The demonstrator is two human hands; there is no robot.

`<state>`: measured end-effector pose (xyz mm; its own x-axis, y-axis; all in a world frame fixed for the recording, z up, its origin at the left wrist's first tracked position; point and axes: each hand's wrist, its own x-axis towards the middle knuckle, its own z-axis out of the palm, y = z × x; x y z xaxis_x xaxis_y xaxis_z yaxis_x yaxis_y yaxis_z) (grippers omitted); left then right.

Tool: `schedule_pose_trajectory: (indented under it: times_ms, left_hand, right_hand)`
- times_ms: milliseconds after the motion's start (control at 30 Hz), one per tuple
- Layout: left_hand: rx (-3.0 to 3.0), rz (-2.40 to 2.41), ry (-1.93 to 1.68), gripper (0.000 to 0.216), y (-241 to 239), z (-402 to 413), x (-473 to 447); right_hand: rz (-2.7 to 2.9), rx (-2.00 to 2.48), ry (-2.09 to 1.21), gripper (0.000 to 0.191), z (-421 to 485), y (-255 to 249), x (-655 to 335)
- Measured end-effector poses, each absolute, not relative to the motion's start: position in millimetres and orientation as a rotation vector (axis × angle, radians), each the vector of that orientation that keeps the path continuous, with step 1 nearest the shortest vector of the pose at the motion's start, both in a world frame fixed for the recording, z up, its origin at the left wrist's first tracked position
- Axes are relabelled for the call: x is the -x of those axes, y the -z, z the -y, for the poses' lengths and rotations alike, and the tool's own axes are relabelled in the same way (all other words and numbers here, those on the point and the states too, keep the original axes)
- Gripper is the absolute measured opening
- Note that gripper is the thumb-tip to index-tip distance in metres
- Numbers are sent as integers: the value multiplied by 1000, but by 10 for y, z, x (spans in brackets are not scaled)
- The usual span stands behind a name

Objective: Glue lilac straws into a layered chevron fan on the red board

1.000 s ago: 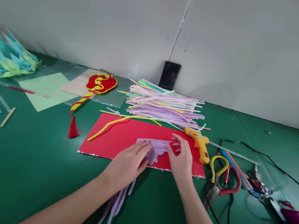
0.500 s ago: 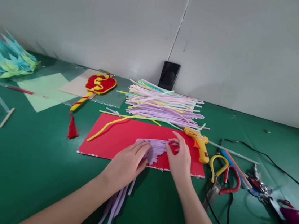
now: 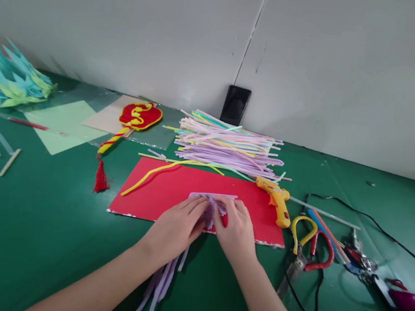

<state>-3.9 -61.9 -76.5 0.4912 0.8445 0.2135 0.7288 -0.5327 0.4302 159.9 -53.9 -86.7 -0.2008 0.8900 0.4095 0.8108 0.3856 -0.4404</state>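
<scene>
**A:** Position of the lilac pipe cleaners (image 3: 212,202)?
**B:** A row laid side by side at the near edge of the red sheet (image 3: 158,190), about the middle of its length. Their loose tails run off that edge onto the green counter (image 3: 31,235), beneath the left forearm.
**A:** Left hand (image 3: 178,228)?
**B:** Palm down on the row's left part, fingers stretched flat. Released, pressing, nothing clasped.
**A:** Right hand (image 3: 235,228)?
**B:** On the row's right part, fingers bent over it, close against the left fingertips. Pinching or only pressing — cannot tell.
**A:** Around the sheet?
**B:** Yellow glue gun (image 3: 278,200) at its far right corner. Pastel pipe-cleaner pile (image 3: 227,145) just behind its far edge. Pliers (image 3: 305,240) to its right. One yellow pipe cleaner (image 3: 152,171) lies across its far left part.
</scene>
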Motion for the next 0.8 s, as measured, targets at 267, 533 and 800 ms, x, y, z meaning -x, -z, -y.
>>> schedule_pose_trajectory:
  times_ms: [267,533,800]
  left_hand:
    - [-2436,-1341,-586,36,756,623,34]
    - [-2429,-1355,-580,37,772,613,30]
    - [-2424,-1352,-583,38,769,628,39]
  right_hand:
    - [2073,1466,-89,16,538,862,-1599]
    - [2004,1486,-56,14,538,888,-1611]
    - [1941,1516,-65,15,541,882,-1640]
